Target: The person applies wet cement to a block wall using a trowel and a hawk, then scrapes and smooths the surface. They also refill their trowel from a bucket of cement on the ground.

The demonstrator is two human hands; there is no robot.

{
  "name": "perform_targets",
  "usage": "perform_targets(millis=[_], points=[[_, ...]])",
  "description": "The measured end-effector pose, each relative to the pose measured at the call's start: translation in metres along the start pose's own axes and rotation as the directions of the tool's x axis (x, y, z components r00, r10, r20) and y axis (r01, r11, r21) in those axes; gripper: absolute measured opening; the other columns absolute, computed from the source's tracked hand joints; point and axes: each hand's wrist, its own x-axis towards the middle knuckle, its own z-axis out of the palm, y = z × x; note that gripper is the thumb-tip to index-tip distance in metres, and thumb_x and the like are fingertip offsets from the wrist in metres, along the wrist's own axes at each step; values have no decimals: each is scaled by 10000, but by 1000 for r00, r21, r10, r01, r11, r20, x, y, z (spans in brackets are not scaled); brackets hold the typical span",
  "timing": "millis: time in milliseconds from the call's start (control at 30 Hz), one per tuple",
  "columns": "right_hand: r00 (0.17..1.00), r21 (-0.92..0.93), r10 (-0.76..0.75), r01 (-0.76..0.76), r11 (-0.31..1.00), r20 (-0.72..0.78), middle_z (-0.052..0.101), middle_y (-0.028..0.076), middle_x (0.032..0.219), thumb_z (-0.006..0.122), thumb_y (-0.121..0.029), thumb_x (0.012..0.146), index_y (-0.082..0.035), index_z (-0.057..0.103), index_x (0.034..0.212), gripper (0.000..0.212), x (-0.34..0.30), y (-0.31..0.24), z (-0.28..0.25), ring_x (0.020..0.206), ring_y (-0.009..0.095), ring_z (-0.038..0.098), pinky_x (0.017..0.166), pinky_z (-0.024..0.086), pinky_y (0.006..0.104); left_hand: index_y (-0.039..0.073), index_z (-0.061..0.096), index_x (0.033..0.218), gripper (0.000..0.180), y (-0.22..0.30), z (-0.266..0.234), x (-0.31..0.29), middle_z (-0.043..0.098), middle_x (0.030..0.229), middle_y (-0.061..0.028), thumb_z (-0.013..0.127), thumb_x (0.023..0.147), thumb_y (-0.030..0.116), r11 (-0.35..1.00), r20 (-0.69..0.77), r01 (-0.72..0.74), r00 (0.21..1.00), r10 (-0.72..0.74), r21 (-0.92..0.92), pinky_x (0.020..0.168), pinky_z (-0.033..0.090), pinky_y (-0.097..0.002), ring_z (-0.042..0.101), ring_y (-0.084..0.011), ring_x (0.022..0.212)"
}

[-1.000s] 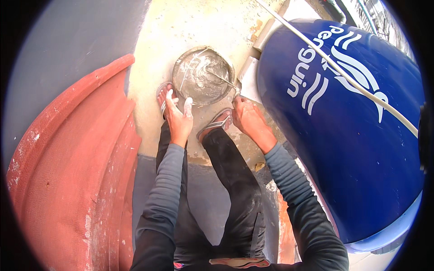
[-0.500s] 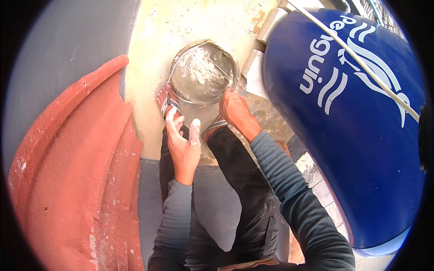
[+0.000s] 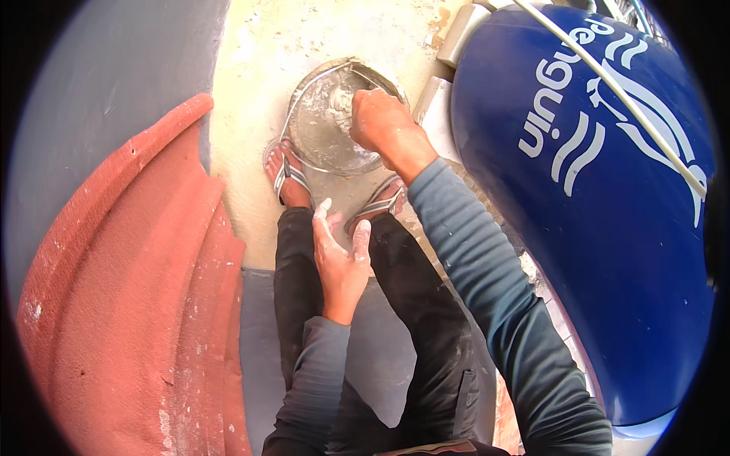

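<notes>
A round bucket (image 3: pixel 304 140) of wet grey mortar (image 3: pixel 323 106) stands on the ground just beyond my feet, with a thin wire handle along its rim. My right hand (image 3: pixel 380 125) is closed in a fist over the bucket's right side. What it grips is hidden beneath the fingers. My left hand (image 3: pixel 342 258) is held above my legs, nearer to me than the bucket. Its thumb and fingers are apart, smeared with pale paste, and nothing is in them.
A red ridged sheet (image 3: pixel 129 281) leans on the left beside a grey wall (image 3: pixel 99 68). On the right lies a large blue tank (image 3: pixel 608 289), crossed by a pale pipe (image 3: pixel 608 80). Pale blocks (image 3: pixel 435 114) sit between bucket and tank. My sandalled feet (image 3: pixel 289 178) are close to the bucket.
My right hand has moved from the bucket's near right rim up and over the mortar. The left hand has shifted right and closer to me, still with its fingers apart.
</notes>
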Motion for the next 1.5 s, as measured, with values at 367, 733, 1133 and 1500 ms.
perform_targets(millis=[367, 733, 1133, 1500], points=[[978, -83, -191, 184, 980, -90, 664, 248, 917, 605, -44, 816, 42, 668, 906, 140, -130, 57, 37, 844, 399, 676, 721, 566, 481, -7, 297, 1532, 828, -59, -10, 159, 497, 1417, -217, 735, 832, 54, 992, -132, -62, 990, 48, -107, 1118, 400, -417, 521, -326, 1296], [985, 3, -175, 175, 985, 5, 663, 238, 925, 580, -129, 912, 45, 581, 1103, 259, -113, 56, 54, 821, 425, 680, 754, 541, 499, 63, 202, 1608, 926, -49, -18, 142, 427, 1512, -212, 635, 803, -90, 920, 88, 147, 988, -123, -364, 1106, 430, -412, 482, -289, 1342], [961, -92, -266, 259, 962, -79, 665, 213, 846, 625, -85, 834, 20, 629, 878, 114, -58, 67, 44, 777, 432, 674, 701, 545, 501, 112, 257, 1602, 838, 6, -32, -7, 417, 1485, -203, 684, 886, 25, 922, 80, 122, 992, -99, -368, 1162, 320, -453, 353, -300, 1449], [956, -78, -292, 290, 954, -23, 651, 252, 905, 621, -134, 872, 9, 606, 1048, 227, -76, 84, 69, 843, 442, 663, 750, 529, 507, 35, 298, 1571, 807, -19, 3, -23, 514, 1439, -293, 733, 907, 177, 983, 122, 52, 992, -30, -178, 1139, 385, -442, 492, -373, 1370]])
